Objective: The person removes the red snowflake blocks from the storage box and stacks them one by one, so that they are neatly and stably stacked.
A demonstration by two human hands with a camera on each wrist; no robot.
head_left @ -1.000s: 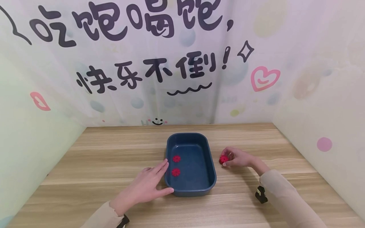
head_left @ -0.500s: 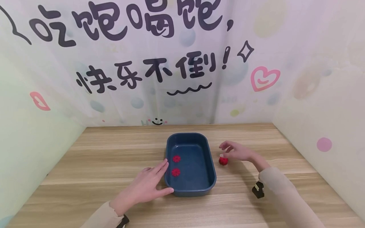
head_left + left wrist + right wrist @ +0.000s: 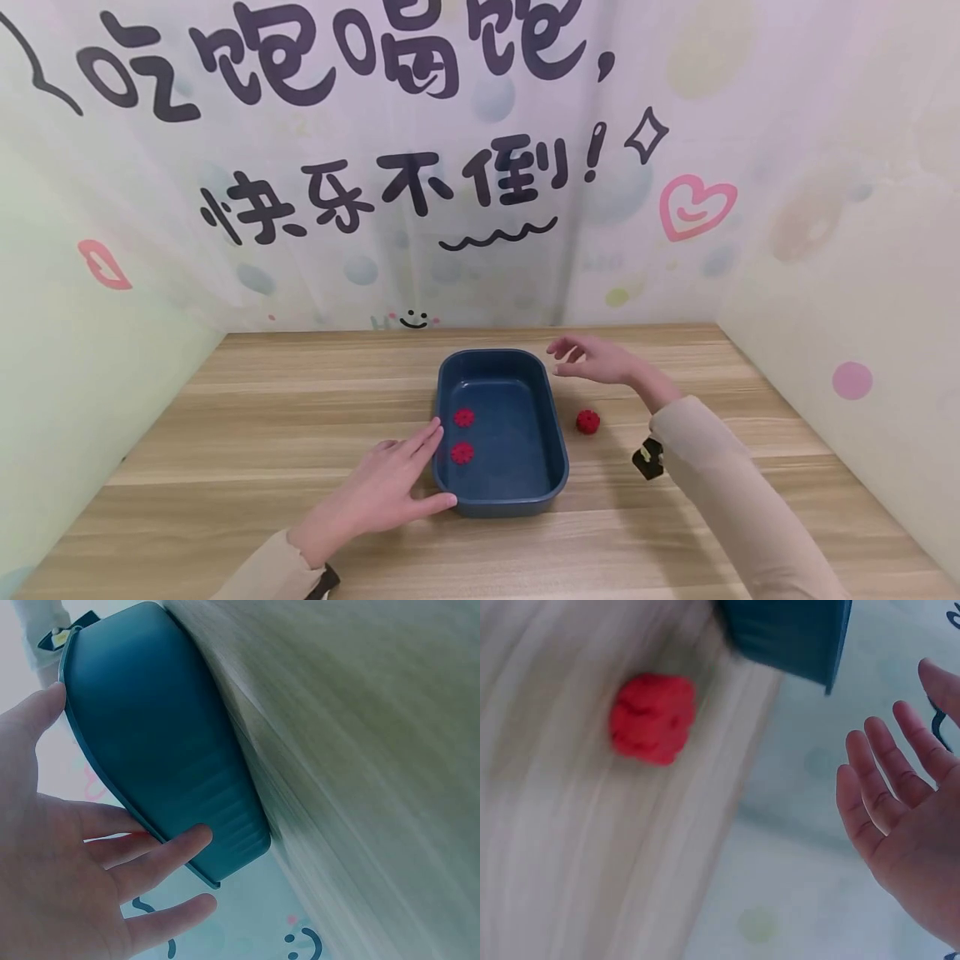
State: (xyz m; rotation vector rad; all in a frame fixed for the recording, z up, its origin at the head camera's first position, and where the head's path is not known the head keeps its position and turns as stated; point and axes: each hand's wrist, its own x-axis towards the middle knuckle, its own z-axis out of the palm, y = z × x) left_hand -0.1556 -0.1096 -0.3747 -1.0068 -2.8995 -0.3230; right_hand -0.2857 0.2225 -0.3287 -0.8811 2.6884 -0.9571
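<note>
A dark blue rectangular tub [image 3: 517,433] stands on the table, with two flat red flower-shaped pieces inside along its left side, the farther piece [image 3: 464,417] and the nearer piece [image 3: 462,452]. My left hand [image 3: 382,487] rests against the tub's left rim and near corner, fingers extended. In the left wrist view, its thumb and fingertips touch the rim and outer wall. Right of the tub sits a red notched piece [image 3: 588,422], possibly a small stack; it looks thick but blurred in the right wrist view [image 3: 652,718]. My right hand [image 3: 596,360] hovers beyond it, holding nothing.
The wood-grain table [image 3: 315,400] extends on both sides of the tub. A printed curtain [image 3: 337,275] stands along the back edge, and pale walls rise at left and right. A dark device [image 3: 648,458] is on the right wrist.
My right hand has let go of the red notched piece, lifted, and moved away toward the tub's far right corner. The piece stays on the table. My left hand has not moved.
</note>
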